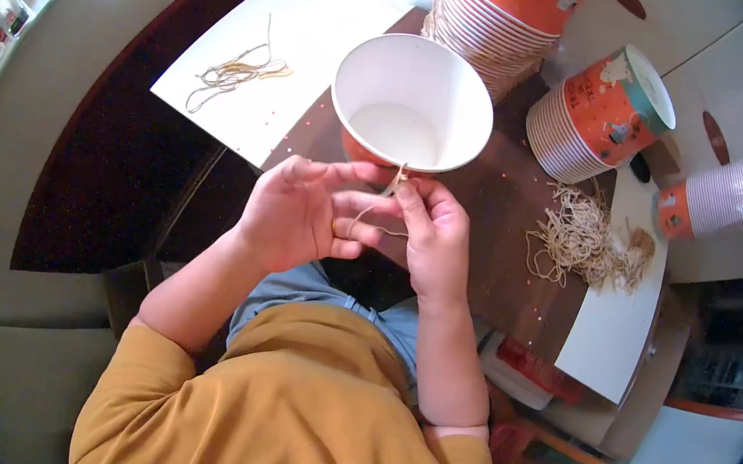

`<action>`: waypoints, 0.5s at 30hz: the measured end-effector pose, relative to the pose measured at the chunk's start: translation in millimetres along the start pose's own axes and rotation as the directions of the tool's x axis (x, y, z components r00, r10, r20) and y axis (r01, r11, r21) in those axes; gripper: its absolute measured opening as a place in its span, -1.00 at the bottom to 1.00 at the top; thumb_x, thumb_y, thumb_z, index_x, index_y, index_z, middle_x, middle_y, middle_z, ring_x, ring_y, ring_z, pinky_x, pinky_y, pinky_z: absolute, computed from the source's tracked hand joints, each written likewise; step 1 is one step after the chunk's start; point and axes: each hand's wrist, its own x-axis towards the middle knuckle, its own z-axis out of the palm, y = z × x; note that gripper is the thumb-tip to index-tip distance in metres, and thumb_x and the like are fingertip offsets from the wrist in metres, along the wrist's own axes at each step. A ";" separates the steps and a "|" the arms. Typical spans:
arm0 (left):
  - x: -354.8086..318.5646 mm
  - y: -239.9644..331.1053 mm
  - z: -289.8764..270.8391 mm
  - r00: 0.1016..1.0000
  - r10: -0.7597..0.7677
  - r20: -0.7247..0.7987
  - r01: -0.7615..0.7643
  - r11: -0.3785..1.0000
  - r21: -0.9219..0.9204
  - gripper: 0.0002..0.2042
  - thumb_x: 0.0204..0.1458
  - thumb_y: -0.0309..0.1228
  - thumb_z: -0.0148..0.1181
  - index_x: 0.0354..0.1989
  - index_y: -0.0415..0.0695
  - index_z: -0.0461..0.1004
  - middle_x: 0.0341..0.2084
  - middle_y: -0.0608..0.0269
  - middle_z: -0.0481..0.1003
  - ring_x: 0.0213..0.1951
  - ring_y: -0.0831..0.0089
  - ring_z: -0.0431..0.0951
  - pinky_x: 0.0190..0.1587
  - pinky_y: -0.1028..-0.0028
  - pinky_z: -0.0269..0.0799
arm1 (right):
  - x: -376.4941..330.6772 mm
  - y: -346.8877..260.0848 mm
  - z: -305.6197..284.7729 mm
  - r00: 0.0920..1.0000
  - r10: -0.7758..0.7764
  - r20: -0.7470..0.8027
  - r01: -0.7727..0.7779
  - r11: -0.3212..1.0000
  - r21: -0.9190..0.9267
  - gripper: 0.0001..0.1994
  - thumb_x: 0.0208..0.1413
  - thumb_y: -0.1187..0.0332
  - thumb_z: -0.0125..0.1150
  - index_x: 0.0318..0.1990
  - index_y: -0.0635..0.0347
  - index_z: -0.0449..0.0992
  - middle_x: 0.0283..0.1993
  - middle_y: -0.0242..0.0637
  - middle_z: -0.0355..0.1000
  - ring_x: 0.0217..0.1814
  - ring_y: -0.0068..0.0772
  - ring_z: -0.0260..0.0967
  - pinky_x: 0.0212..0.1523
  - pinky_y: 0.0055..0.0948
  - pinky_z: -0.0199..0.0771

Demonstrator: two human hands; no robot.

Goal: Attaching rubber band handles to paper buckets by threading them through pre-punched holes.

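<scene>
We pinch the string (pixel 380 217) between both hands (pixel 298 212) (pixel 429 231), fingers clamped, just below the cup (pixel 412 100); we'd keep it taut against the rim while threading.

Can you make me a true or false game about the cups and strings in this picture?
1. Both hands pinch a thin tan string beside the open paper cup. True: the left hand and right hand hold the string at the rim of the cup.
2. The open cup is full of noodles. False: its white inside shows nothing in it.
3. A loose pile of strings lies to the person's right. True.
4. Only one cup is on the table. False: stacks of orange cups lie behind it.
5. The small bundle of strings lies on a white board. True.
</scene>
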 end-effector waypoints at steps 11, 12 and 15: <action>-9.0 7.6 38.9 0.887 0.462 -0.017 -0.017 0.070 0.997 -0.84 0.10 -0.45 0.12 -0.34 -0.34 0.50 -0.57 0.17 0.55 -0.51 0.59 0.52 -0.45 0.57 0.42 | -10.1 -20.7 4.3 0.498 -0.794 0.349 0.664 0.091 -0.742 -0.67 -0.08 0.39 0.29 -0.09 0.06 0.50 -0.08 -0.32 0.37 -0.04 -0.25 0.29 -0.02 -0.23 0.21; -10.2 8.5 45.6 0.881 0.470 0.047 -0.042 -0.020 0.999 -0.85 0.08 -0.46 0.13 -0.36 -0.33 0.50 -0.58 0.13 0.54 -0.52 0.55 0.53 -0.47 0.54 0.41 | -3.4 -17.3 6.1 0.457 -0.789 0.410 0.691 0.025 -0.722 -0.69 -0.08 0.41 0.27 -0.11 0.03 0.50 -0.08 -0.33 0.36 -0.04 -0.27 0.29 -0.03 -0.22 0.21; -11.8 9.4 51.0 0.872 0.451 0.190 -0.116 -0.186 0.976 -0.89 0.03 -0.48 0.14 -0.40 -0.30 0.49 -0.60 0.07 0.51 -0.55 0.47 0.54 -0.50 0.49 0.40 | 5.1 -15.1 10.1 0.387 -0.830 0.400 0.774 0.057 -0.630 -0.82 -0.12 0.40 0.27 -0.29 0.00 0.52 -0.22 -0.42 0.41 -0.14 -0.29 0.33 -0.07 -0.25 0.22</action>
